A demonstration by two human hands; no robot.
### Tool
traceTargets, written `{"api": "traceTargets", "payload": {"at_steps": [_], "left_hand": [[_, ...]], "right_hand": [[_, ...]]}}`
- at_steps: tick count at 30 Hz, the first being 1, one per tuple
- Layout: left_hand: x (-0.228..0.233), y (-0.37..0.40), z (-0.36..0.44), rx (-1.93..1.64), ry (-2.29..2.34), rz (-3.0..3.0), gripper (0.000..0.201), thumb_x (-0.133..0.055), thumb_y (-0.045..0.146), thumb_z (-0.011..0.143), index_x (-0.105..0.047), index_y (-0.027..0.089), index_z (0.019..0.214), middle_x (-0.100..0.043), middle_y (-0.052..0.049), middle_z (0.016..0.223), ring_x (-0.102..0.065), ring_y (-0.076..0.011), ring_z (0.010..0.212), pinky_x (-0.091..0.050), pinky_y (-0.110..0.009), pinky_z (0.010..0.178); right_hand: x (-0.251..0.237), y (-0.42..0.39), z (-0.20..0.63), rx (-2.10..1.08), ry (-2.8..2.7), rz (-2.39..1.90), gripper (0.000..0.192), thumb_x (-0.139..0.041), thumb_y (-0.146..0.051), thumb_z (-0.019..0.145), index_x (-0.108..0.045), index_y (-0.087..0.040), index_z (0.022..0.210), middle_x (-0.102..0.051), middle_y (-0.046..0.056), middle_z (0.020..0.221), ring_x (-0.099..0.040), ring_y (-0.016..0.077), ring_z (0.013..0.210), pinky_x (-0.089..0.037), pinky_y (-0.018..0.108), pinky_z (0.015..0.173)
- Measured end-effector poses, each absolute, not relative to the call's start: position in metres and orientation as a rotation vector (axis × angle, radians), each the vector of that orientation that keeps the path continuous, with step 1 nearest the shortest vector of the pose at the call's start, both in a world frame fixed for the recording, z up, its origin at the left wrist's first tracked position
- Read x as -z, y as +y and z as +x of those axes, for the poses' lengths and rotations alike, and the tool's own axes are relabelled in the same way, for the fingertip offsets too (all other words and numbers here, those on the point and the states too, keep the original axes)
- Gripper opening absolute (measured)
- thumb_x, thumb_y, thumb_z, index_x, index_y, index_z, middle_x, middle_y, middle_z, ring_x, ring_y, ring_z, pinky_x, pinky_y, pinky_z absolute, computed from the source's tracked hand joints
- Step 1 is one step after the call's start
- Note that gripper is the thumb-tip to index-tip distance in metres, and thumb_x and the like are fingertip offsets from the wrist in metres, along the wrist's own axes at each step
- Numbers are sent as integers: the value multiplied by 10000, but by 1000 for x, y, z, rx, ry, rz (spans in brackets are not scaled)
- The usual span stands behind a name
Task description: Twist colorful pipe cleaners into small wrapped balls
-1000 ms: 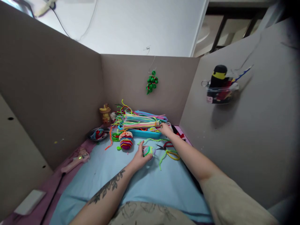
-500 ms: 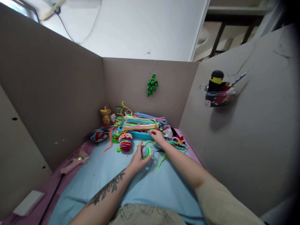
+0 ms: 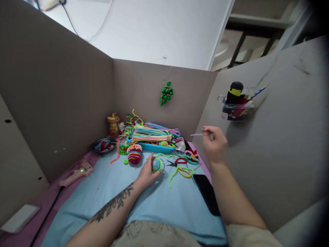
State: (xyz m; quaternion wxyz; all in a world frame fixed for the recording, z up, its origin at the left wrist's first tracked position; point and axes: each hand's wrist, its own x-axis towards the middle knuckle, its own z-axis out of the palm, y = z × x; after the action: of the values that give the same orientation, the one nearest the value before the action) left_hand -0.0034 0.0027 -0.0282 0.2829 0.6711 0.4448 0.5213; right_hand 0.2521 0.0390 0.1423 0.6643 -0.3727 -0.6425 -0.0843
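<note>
Since last pic, R hand (image 3: 216,144) is going up & right, pinching a pale strip (image 3: 196,134); L hand (image 3: 147,173) is cupping the stripy ball (image 3: 157,165) over the counter (image 3: 113,195). Pinching lightly is prob. best, w/o bending it.

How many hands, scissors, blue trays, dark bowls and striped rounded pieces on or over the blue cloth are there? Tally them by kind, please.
Hands: 2 (left hand, right hand)
Scissors: 1
Blue tray: 1
Dark bowl: 1
Striped rounded pieces: 2 (held piece, frilled piece)
Total: 7
</note>
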Motion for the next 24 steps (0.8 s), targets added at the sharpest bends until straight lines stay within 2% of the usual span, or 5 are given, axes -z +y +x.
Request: {"api": "traceTargets", "payload": {"at_steps": [5, 7, 10, 17, 24], "left_hand": [[24, 2, -2, -1459, 1184, 1736, 846, -672, 301, 672, -222, 186, 1379, -457, -128, 1285, -469, -245, 1166, -350, -399, 1000], [23, 1, -1, -1472, 1177, 1709, 834, -661, 310, 689, -206, 191, 1378, -457, -129, 1276, -476, -240, 1156, -369, -395, 986], [23, 0, 1, -1464, 1146, 1690, 835, -654, 320, 705, -180, 183, 1379, -455, -143, 1270, -490, -239, 1135, -398, -392, 957], [23, -4, 3, -1415, 1104, 1720, 845, -660, 319, 704, -168, 218, 1384, -430, -134, 1316, -455, -249, 1186, -399, -402, 962], [23, -4, 2, -1406, 1112, 1753, 836, -662, 325, 708, -182, 215, 1383, -424, -142, 1327, -445, -247, 1202, -392, -382, 968]], "right_hand": [[-80, -4, 205, -37, -2108, -782, 279, -495, -185, 825, -643, -269, 1045, -556, 87, 944, -551, 200, 870, -446, 325, 793], [-50, -3, 190, -204, -2167, -768, 340, -455, -151, 828, -620, -257, 1106, -525, 97, 955, -545, 203, 865, -458, 326, 774], [-25, 0, 182, -321, -2084, -816, 323, -435, -155, 845, -625, -253, 1086, -517, 74, 860, -533, 197, 808, -454, 331, 754], [-17, -6, 177, -451, -1893, -867, 167, -489, -185, 829, -643, -236, 866, -566, 54, 816, -534, 209, 812, -427, 333, 751], [-8, -4, 173, -576, -1823, -881, 134, -542, -184, 790, -661, -234, 826, -564, 47, 830, -538, 195, 795, -427, 325, 745]]}}
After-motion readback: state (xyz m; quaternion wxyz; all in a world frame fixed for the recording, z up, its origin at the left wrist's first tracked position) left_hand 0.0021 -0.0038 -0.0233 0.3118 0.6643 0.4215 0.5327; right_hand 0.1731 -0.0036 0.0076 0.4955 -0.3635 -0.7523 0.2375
